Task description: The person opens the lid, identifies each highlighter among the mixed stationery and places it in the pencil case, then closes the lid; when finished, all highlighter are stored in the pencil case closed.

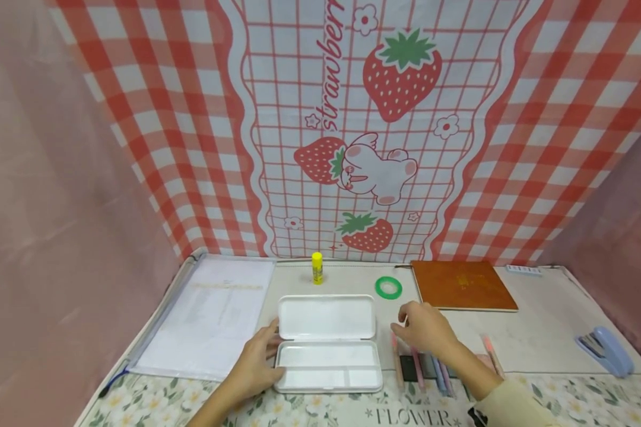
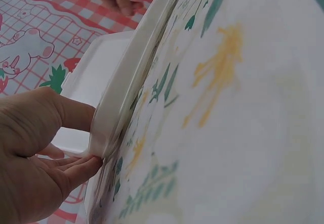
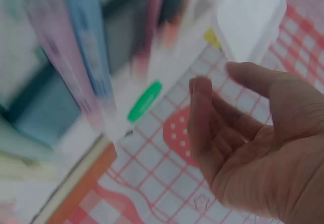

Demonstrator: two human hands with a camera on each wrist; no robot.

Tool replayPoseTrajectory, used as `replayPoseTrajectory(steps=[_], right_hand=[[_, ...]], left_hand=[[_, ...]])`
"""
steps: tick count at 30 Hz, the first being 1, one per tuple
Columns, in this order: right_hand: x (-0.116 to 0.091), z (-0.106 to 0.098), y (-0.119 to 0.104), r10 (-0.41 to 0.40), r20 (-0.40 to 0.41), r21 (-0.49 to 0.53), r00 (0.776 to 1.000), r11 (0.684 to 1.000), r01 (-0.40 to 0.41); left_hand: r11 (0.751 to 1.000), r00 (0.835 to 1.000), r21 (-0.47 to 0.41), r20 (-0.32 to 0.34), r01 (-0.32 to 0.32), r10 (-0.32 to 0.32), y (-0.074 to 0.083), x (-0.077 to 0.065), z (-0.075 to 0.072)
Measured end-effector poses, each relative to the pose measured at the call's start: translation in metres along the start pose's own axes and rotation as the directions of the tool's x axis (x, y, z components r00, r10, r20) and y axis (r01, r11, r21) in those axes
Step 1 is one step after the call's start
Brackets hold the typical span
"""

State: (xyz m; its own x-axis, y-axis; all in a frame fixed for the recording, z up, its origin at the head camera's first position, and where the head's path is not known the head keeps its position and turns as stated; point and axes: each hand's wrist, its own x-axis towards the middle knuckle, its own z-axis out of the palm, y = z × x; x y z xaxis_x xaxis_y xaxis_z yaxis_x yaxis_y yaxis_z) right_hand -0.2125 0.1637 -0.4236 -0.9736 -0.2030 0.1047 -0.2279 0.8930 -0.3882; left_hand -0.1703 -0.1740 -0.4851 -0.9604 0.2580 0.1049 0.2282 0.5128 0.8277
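In the head view, had the white pencil case (image 1: pixel 328 356) lying open on the worktop (image 1: pixel 539 344), with its lid (image 1: pixel 327 317) opened to the far side; held the left hand (image 1: pixel 255 362) around the case's left end; had the right hand (image 1: pixel 427 329) over the far ends of the pens (image 1: pixel 418 369), with loosely curled fingers and nothing visible in that grip; saw the green tape roll (image 1: pixel 378 288) beyond, between the yellow glue stick (image 1: pixel 317 270) and the brown notebook (image 1: pixel 465 286); judged the pens likeliest to be disturbed, through a low sweep of the right forearm across them.

In the left wrist view, found the thumb (image 2: pixel 78 114) and fingertips on the case near its corner, as if in a hold; could not tell how firm; judged a skid or tilt of the case possible from too hard a push.

In the right wrist view, saw a gap between thumb and fingertips; met blur over the pens; judged any pinch there apt to catch two, because of the lilac pen (image 3: pixel 63 57) lying close beside the blue pen (image 3: pixel 88 47).
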Motion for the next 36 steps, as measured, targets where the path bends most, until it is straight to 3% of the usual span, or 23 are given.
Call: replayPoseTrajectory(steps=[3,7,12,17,23,29,33,36], right_hand=[[-0.009,0.012,-0.003,0.058,0.041,-0.092,0.997,0.994,-0.054],[-0.012,0.027,-0.006,0.12,0.085,-0.137,0.989,0.985,-0.108],[-0.008,0.035,-0.003,0.158,0.079,-0.091,0.984,0.984,-0.151],[-0.005,0.03,0.0,0.155,0.05,0.029,0.987,0.987,-0.156],[-0.003,0.002,-0.003,0.086,-0.003,0.162,0.996,0.983,-0.084],[0.002,-0.024,-0.009,-0.032,-0.036,0.163,0.999,0.986,0.038],[0.007,-0.024,-0.021,-0.155,-0.027,0.141,0.987,0.977,0.158],[0.011,-0.014,-0.035,-0.262,0.002,0.166,0.965,0.952,0.258]], left_hand=[[1.0,1.0,0.01,-0.007,0.002,-0.002,0.0,0.0,-0.001],[1.0,1.0,0.0,-0.007,-0.005,0.005,0.001,0.0,-0.002],[1.0,1.0,0.007,-0.005,-0.006,0.006,0.002,0.0,-0.001],[1.0,1.0,0.015,0.004,-0.01,0.01,0.002,0.0,0.0],[1.0,1.0,0.012,0.012,-0.011,0.011,0.001,0.0,-0.001],[1.0,1.0,0.012,0.007,-0.02,0.02,0.0,0.0,-0.002],[1.0,1.0,-0.002,0.008,-0.025,0.025,-0.001,0.0,-0.002],[1.0,1.0,-0.011,0.007,-0.022,0.023,-0.001,0.0,-0.001]])
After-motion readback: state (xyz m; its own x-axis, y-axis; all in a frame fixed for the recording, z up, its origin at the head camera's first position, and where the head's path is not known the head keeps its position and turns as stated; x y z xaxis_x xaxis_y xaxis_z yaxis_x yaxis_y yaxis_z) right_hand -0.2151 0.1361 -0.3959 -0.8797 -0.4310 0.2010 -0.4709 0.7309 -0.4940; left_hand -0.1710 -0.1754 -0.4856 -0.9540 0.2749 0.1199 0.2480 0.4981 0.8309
